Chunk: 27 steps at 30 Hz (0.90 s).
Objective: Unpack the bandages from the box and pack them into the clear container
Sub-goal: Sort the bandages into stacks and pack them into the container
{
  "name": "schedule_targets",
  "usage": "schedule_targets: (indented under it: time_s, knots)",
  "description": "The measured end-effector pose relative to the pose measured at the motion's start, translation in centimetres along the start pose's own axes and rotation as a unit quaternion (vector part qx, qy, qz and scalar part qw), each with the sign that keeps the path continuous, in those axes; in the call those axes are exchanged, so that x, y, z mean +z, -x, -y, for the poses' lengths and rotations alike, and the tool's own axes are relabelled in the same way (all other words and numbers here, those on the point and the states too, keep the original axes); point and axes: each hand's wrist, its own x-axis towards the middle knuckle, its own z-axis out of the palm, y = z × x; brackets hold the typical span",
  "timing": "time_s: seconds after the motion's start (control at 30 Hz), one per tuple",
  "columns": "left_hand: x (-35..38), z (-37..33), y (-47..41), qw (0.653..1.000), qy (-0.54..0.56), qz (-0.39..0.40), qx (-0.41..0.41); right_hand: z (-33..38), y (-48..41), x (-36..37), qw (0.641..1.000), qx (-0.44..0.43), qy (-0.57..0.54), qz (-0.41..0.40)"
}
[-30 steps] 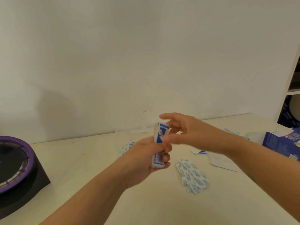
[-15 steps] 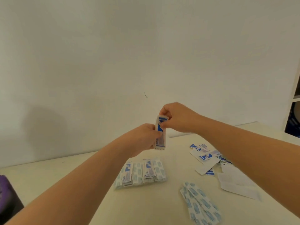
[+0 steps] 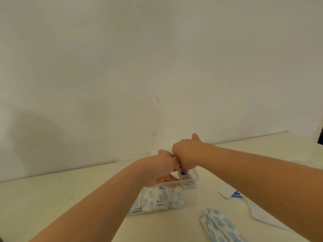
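Note:
Both hands meet over the clear container near the wall. My right hand grips the top of a blue-and-white bandage stack from above. Beside it, my left hand holds the same stack, with its lower fingers lying along the container's near rim. The stack stands upright at the container's right end, and its lower edge shows through the plastic. Several packed bandages lie side by side in a row just in front. The box is out of view.
A loose fan of bandages lies on the cream table at front right. Torn blue-and-white wrapper pieces and white paper lie to the right, under my right forearm. The wall stands close behind the container.
Both hands carried the bandage stack forward and down from mid-air into the container's right end. The view has shifted, so the purple device and the blue box are gone from sight.

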Motion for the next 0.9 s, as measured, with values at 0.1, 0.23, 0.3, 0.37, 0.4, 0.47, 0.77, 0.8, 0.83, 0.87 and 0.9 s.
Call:
schedule_targets:
  time_s: [0.1, 0.23, 0.3, 0.37, 0.4, 0.47, 0.77, 0.8, 0.83, 0.87, 0.9]
  knots:
    - [0.0, 0.0, 0.0, 0.999, -0.046, 0.016, -0.001, 0.5, -0.1, 0.2, 0.998, -0.015, 0.044, -0.032]
    - [-0.5, 0.2, -0.3, 0.996, -0.079, 0.027, -0.022, 0.7, -0.2, 0.3, 0.996, -0.041, 0.072, -0.039]
    - [-1.1, 0.4, -0.8, 0.993, -0.114, 0.02, -0.021, 0.8, -0.2, 0.3, 0.993, -0.051, 0.094, -0.045]
    - [-1.6, 0.4, -1.2, 0.981, -0.194, 0.014, -0.01, 0.9, -0.3, 0.5, 0.991, -0.062, 0.106, -0.058]
    - [-1.8, 0.5, -1.4, 0.964, -0.267, 0.01, -0.001, 1.0, -0.3, 0.6, 0.99, -0.066, 0.106, -0.067]
    - [-2.2, 0.5, -1.7, 0.907, -0.421, 0.009, 0.015, 1.3, -0.1, 0.9, 0.988, -0.071, 0.112, -0.082]
    - [-2.5, 1.5, -3.1, 0.859, -0.511, 0.042, 0.007, 1.9, -0.7, 1.2, 0.974, -0.092, 0.174, -0.116]
    - [-2.5, 1.6, -3.2, 0.852, -0.522, 0.041, 0.013, 1.8, -0.8, 1.2, 0.971, -0.094, 0.184, -0.118]
    - [-2.5, 1.6, -3.2, 0.844, -0.534, 0.042, 0.02, 1.6, -0.8, 1.1, 0.97, -0.095, 0.189, -0.119]
    - [-2.5, 1.6, -3.3, 0.835, -0.548, 0.045, 0.026, 1.4, -0.8, 1.0, 0.97, -0.092, 0.191, -0.117]
    - [-2.5, 1.5, -3.3, 0.827, -0.559, 0.051, 0.032, 1.2, -0.7, 0.9, 0.971, -0.089, 0.189, -0.112]
